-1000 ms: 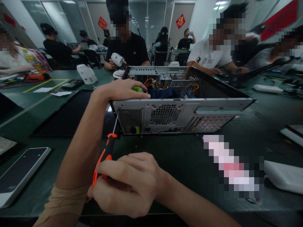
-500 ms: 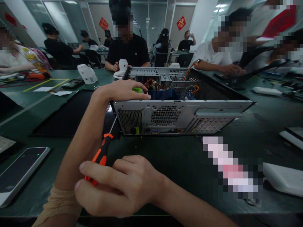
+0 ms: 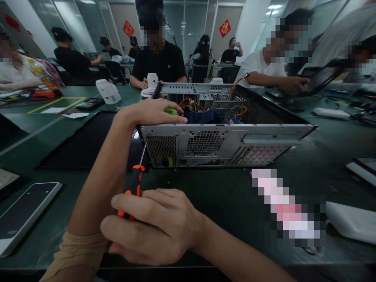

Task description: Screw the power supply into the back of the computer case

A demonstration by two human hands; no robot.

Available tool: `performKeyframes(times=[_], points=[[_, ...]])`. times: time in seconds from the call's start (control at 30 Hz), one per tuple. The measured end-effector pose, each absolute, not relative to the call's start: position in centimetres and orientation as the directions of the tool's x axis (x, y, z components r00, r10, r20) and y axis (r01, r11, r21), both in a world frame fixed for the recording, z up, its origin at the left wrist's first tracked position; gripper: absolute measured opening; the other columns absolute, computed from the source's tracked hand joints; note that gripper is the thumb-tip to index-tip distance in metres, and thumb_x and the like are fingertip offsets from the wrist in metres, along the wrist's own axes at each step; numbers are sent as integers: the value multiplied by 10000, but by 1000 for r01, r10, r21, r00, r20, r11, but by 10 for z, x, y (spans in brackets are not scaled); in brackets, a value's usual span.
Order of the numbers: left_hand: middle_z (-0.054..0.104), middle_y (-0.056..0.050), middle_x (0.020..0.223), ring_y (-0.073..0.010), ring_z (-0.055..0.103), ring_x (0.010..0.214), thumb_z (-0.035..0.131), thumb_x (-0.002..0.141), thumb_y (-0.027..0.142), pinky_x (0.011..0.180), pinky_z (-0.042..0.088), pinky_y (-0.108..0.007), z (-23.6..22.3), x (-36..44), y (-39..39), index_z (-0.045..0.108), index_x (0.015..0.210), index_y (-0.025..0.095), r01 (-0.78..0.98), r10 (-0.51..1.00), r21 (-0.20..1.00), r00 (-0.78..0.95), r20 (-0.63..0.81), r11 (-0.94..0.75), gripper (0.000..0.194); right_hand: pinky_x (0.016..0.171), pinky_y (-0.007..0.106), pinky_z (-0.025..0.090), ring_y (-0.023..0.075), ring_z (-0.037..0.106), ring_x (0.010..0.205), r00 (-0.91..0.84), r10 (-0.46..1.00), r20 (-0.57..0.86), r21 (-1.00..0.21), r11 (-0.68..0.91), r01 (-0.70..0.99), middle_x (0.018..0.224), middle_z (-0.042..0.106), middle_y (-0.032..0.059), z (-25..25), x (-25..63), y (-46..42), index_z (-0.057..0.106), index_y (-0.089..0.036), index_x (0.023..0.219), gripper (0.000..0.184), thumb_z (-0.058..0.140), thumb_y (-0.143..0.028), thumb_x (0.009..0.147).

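In front of me lies an open computer case, its perforated metal back panel facing me. My left hand lies over the top left of that panel, thumb stretched along the edge and fingers spread beside a part with a green label; the fingertips are partly hidden. My right hand is closed around the handle of an orange and black screwdriver. Its thin shaft points up, with the tip at a screw in the panel's upper left corner.
A black side panel lies left of the case. Near the front stand a white-framed device on the left and a white object on the right. A tiny screw-like bit lies on the green table. Several people sit beyond.
My right hand has shifted slightly right and turned the screwdriver handle, which stands more upright; its tip stays at the same corner. The left hand has not moved.
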State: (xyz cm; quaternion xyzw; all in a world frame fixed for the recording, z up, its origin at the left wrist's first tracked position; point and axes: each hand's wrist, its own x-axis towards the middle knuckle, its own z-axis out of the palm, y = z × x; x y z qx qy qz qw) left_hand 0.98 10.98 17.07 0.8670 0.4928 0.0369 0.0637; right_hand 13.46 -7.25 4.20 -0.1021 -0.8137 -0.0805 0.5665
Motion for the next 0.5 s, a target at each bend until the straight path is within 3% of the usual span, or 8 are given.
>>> performKeyframes(times=[0.07, 0.17, 0.33, 0.5], points=[[620, -54, 1537, -354, 610, 1352, 426, 864, 898, 1179, 420, -452, 171, 10, 110, 619, 1500, 332, 851, 860, 143, 510, 0, -505, 873, 763, 220, 570, 94, 628, 807, -326, 95, 941, -12, 969, 248, 1189, 719, 51, 43, 136, -73, 803, -179, 1083, 203, 736, -348, 994], [624, -52, 1531, -347, 610, 1353, 418, 861, 901, 1176, 415, -442, 171, 11, 110, 610, 1510, 332, 854, 861, 130, 508, -6, -503, 884, 671, 207, 527, 80, 598, 757, -373, 129, 919, -28, 964, 265, 1110, 721, 20, 44, 136, -73, 795, -185, 1065, 118, 709, -221, 994], [615, -25, 1545, -349, 599, 1360, 422, 855, 901, 1175, 409, -431, 170, 10, 113, 598, 1523, 360, 856, 862, 126, 507, -11, -502, 878, 644, 215, 511, 79, 623, 806, -342, 119, 932, -40, 972, 230, 1140, 736, 22, 41, 136, -73, 766, -175, 975, 246, 549, -226, 1081], [632, -49, 1519, -357, 611, 1341, 433, 862, 894, 1163, 424, -454, 170, 10, 113, 618, 1506, 338, 857, 864, 129, 503, 2, -499, 871, 672, 206, 534, 81, 622, 798, -291, 57, 955, 42, 946, 322, 990, 715, -15, 47, 135, -75, 806, -184, 1024, 114, 704, -188, 973]])
